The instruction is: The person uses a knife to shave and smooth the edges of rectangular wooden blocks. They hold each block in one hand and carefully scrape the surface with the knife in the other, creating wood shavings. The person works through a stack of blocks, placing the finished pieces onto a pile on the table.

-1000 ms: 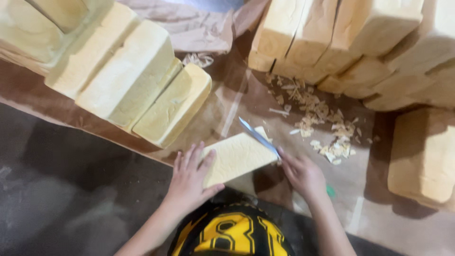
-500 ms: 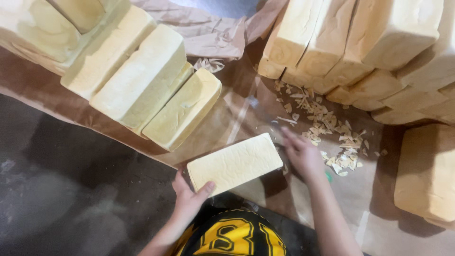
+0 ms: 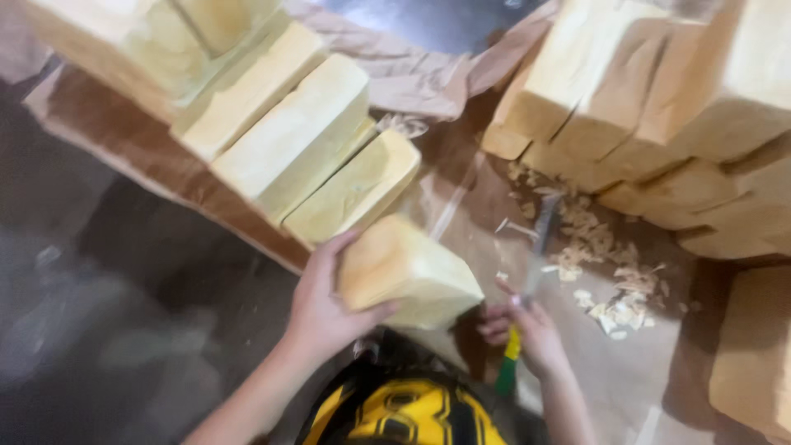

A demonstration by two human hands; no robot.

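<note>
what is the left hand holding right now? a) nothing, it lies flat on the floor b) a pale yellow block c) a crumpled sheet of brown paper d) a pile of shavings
b: the left hand is wrapped around the end of a pale yellow block and holds it up, while the right hand grips a knife with a green and yellow handle beside it.
</note>
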